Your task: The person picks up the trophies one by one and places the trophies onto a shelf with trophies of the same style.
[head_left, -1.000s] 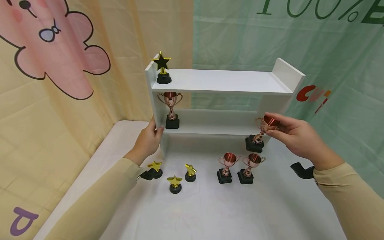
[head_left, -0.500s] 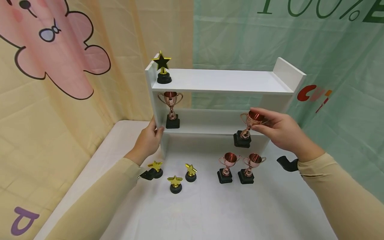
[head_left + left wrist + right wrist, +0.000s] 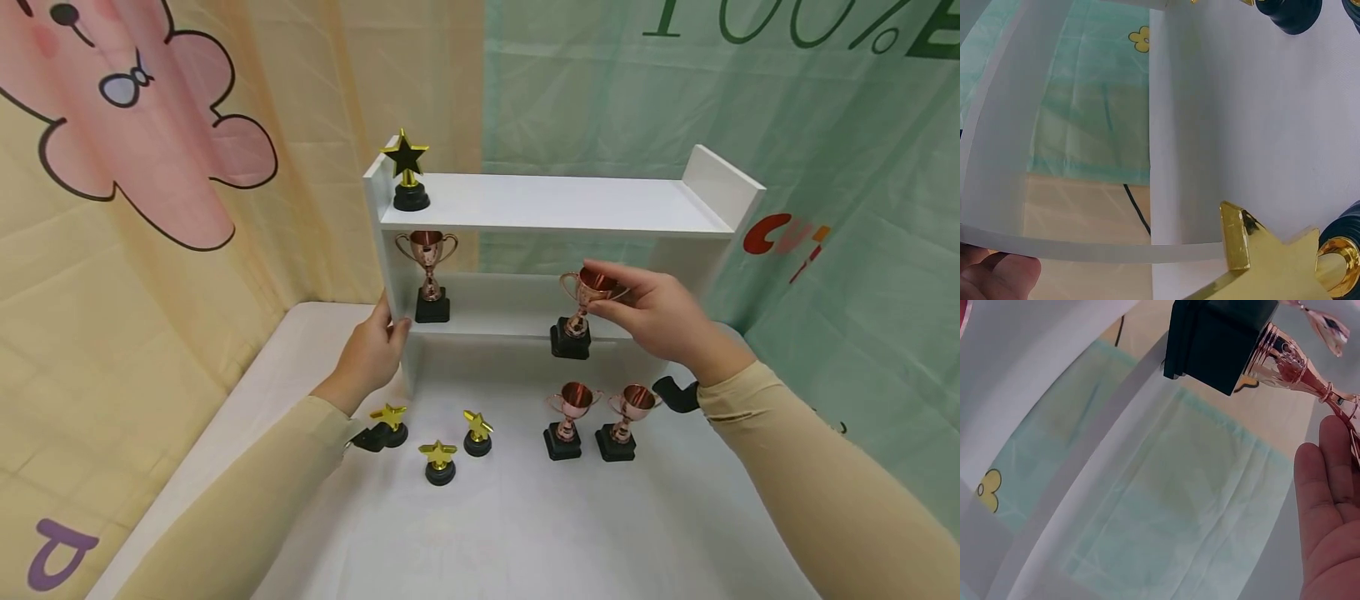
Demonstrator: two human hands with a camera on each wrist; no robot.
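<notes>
My right hand pinches a rose-gold trophy cup by its bowl, thumb in front and fingers at the rim. Its black square base hangs slightly tilted in front of the middle shelf's edge. With my left hand I grip the left side panel of the white shelf unit, thumb in front and the other fingers mostly hidden behind. A two-handled trophy cup stands at the left of the middle shelf, and a gold star trophy stands above it on the top shelf.
Two more rose-gold trophy cups, a left one and a right one, stand on the white-covered table below my right hand. Small gold star trophies stand left of them, one close to my left wrist. Patterned curtains hang behind.
My right hand has carried the trophy cup leftward and a little up, from the shelf unit's right side toward its middle. My left hand has stayed on the side panel.
</notes>
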